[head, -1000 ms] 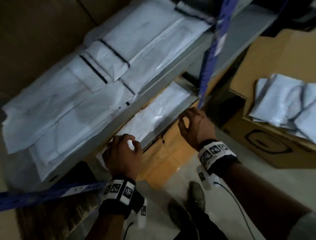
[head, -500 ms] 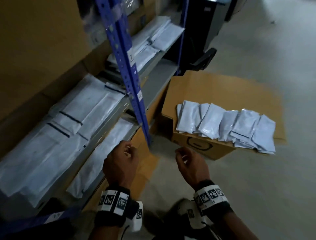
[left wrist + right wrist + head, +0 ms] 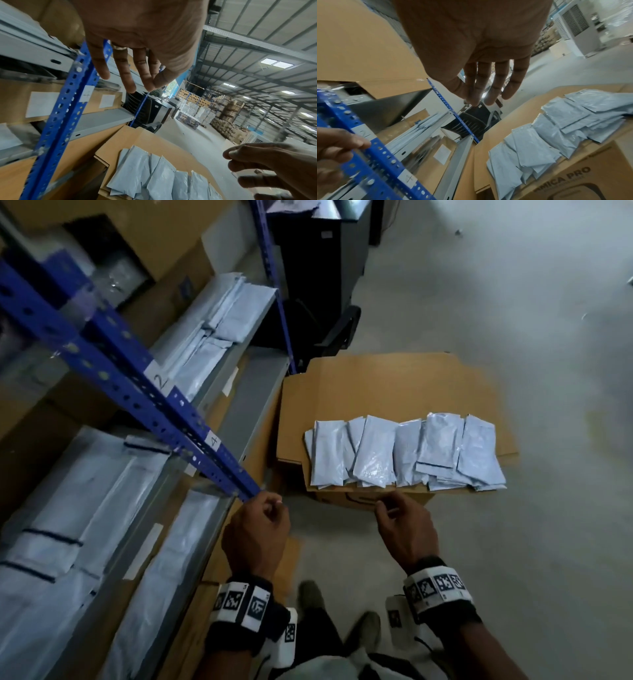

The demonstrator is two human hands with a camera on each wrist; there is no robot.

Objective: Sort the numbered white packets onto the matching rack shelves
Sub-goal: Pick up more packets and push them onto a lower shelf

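A row of several white packets (image 3: 404, 453) lies overlapping on top of a brown cardboard box (image 3: 394, 385) on the floor, right of the rack. The blue rack upright (image 3: 137, 395) carries paper labels "2" (image 3: 159, 380) and "4" (image 3: 213, 440). More white packets lie on the grey shelves (image 3: 85, 491) left of it. My left hand (image 3: 270, 505) hovers by the foot of the upright, fingers relaxed, holding nothing (image 3: 137, 78). My right hand (image 3: 387, 508) hangs just before the box's near edge, also holding nothing (image 3: 488, 92), a short way from the packets (image 3: 547, 135).
A black wheeled unit (image 3: 308, 285) stands behind the box, by the rack's far upright. Brown cartons (image 3: 164, 296) fill the rack between shelves. Grey concrete floor (image 3: 513, 542) stretches to the right. My shoes (image 3: 310, 597) are below the hands.
Both hands have come away from the low shelf, where they touched a packet, and moved right toward the box. The head view has swung from the shelves to the box.
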